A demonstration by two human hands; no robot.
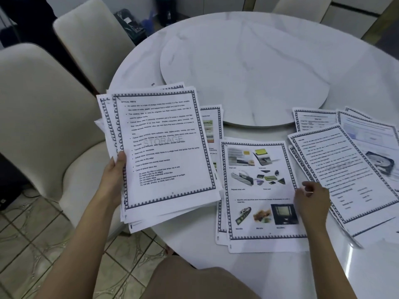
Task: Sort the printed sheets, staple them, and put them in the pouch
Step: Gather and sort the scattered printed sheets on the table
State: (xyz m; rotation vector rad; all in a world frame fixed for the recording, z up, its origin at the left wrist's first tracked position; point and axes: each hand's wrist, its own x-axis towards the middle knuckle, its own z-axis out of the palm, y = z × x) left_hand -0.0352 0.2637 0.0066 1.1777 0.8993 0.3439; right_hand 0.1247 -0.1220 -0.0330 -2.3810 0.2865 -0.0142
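At the far left two pale upholstered chairs stand at the round marble surface (356, 61), the nearer chair (43, 117) beside the farther chair (90, 35), over a patterned tile floor (32, 244). The left hand (113, 175) holds a thick stack of printed sheets (164, 147) raised above the surface's left edge. Its grip is clamped on the stack's left margin, with the thumb on top of the upper page and the fingers hidden beneath. That page has a decorated border, the heading "Optical discs", bulleted text and a grey "STORAGE" watermark. The sheets under it are fanned unevenly.

Just behind the stack's right edge a half-hidden pile (210, 126) lies flat, showing coloured blocks on its top page. A round raised turntable (248, 67) sits in the middle of the surface beyond it.

Near the centre lies a picture pile (259, 190), its top page carrying photos of card readers and other devices. The right hand (312, 201) is at this pile's right edge, knuckles up and fingers curled. I cannot tell whether its grip pinches the sheet or only touches it.

To the right, a text pile (345, 169) lies tilted, overlapping a sheet with a table (315, 119) and a sheet with a disk picture (375, 147) at the right edge of the view.
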